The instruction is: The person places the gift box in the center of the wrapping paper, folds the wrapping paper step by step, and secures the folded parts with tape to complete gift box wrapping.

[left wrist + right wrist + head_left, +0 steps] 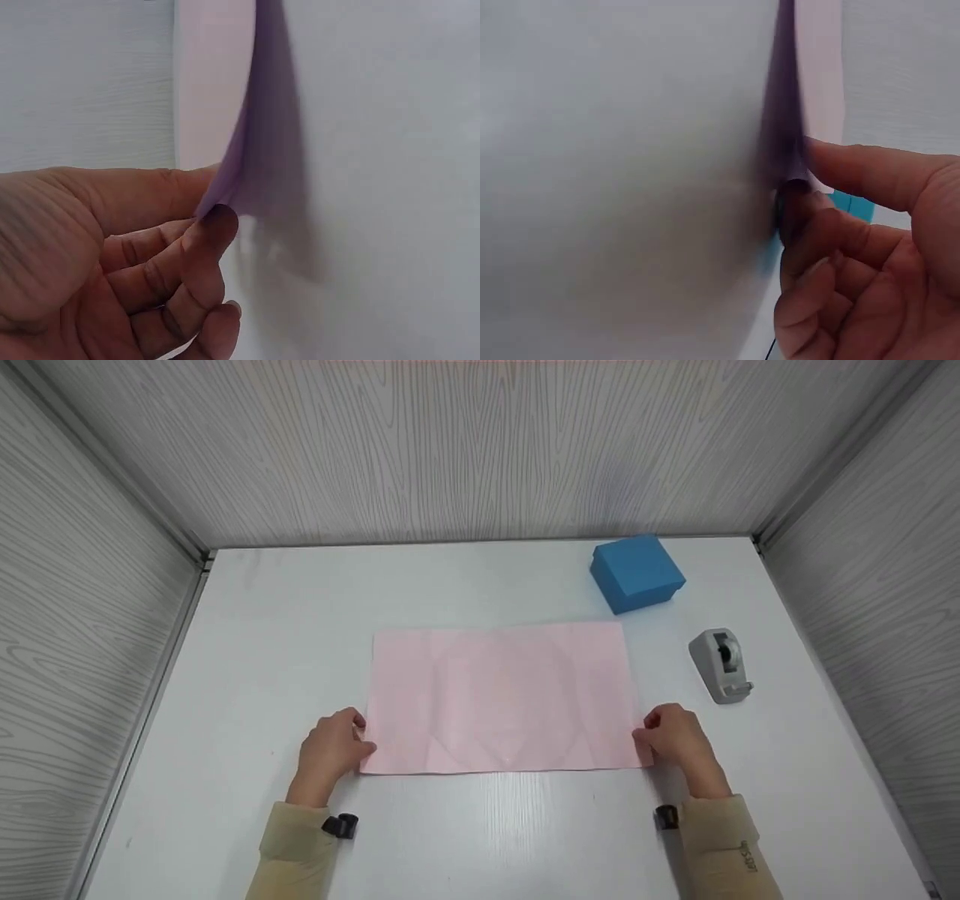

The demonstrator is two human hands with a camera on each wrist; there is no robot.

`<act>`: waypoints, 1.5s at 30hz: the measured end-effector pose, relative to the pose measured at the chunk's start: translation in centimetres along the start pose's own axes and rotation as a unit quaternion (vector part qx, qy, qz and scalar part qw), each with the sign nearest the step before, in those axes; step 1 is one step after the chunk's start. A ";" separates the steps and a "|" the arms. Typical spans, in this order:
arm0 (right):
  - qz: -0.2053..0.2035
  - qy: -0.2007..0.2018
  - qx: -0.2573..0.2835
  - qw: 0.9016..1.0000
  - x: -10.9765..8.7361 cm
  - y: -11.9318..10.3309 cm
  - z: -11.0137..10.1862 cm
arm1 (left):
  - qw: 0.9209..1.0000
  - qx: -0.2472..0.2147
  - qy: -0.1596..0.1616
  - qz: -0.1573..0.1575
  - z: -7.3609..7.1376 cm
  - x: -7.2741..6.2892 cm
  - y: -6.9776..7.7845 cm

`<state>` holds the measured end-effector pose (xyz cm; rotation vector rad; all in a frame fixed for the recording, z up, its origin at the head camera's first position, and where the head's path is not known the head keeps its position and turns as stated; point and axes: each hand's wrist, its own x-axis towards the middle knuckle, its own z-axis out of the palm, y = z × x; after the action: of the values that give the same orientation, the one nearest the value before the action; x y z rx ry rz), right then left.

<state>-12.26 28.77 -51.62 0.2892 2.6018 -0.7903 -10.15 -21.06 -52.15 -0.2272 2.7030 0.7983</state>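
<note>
A pink sheet of paper [502,697] with faint crease lines lies across the middle of the white table, its near edge facing me. At its near left corner my left hand [334,746] pinches the paper between thumb and fingers. In the left wrist view that edge of the sheet [217,90] bends up slightly above its shadow. My right hand [675,739] pinches the near right corner the same way. The right wrist view shows the paper's edge [819,82] between the thumb and the curled forefinger.
Beyond the paper's far right corner stands a blue box [637,574] with a lid. A grey tape dispenser [721,666] sits to the right of the sheet. Grey wood-grain panels [480,450] wall the white table [255,660] at the back and both sides.
</note>
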 end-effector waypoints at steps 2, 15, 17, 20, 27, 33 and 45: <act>-0.004 -0.002 -0.019 1.000 0.2 -0.3 -0.6 | 1.000 0.008 0.005 0.011 -0.3 0.2 0.0; -0.185 -0.039 -0.168 0.967 4.3 -6.0 -0.4 | 0.980 0.095 -0.024 0.170 -0.6 3.7 2.6; -0.172 -0.054 -0.175 0.968 4.8 -6.1 -0.2 | 0.980 0.102 -0.031 0.170 -0.3 4.2 2.7; -0.153 -0.071 -0.181 0.969 5.2 -6.1 0.1 | 0.978 0.118 -0.040 0.169 0.1 4.7 2.4; -0.145 -0.071 -0.180 0.970 5.5 -5.5 0.5 | 0.970 0.160 -0.062 0.170 0.7 4.9 1.6; -0.148 -0.068 -0.192 0.968 5.3 -5.2 0.8 | 0.969 0.169 -0.055 0.169 0.7 4.6 1.4; -0.154 -0.061 -0.188 0.968 4.0 -4.8 1.3 | 0.966 0.185 -0.046 0.176 1.0 3.0 0.8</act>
<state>-16.91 24.37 -52.01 -0.2722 2.6411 -0.3755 -12.96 -20.02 -53.52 0.3752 2.7713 0.3588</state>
